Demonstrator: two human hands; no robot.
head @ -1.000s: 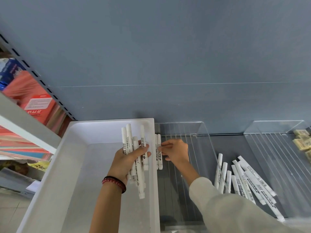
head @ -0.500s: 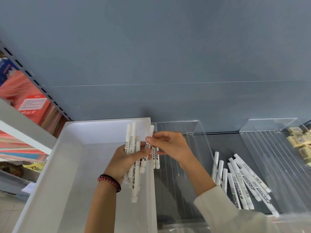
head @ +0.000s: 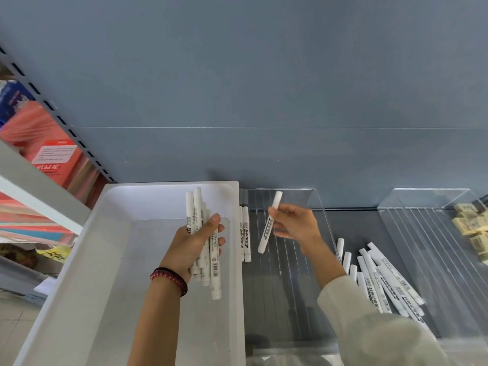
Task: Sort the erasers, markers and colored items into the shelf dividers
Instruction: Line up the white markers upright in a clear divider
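A single white marker is pinched between the thumb and fingertips of the right hand, tilted with its upper end leaning away from the person and raised above the ribbed floor of a clear divider tray. Just left of that hand, two more markers lie side by side on the tray floor, pressed along the wall of a white bin. The left hand is over the bin's right side, its fingers wrapped round a bundle of markers whose ends stick out above and below the fist; a red and black beaded bracelet sits on that wrist. The two hands are apart, with the bin wall between them. Right of the right forearm and its pale sleeve, beyond the tray's clear side wall, a loose pile of markers lies on the grey shelf. Farther right stands a second clear divider with yellowish erasers beyond it. Well left of the left hand, packs of coloured paper fill a neighbouring shelf.
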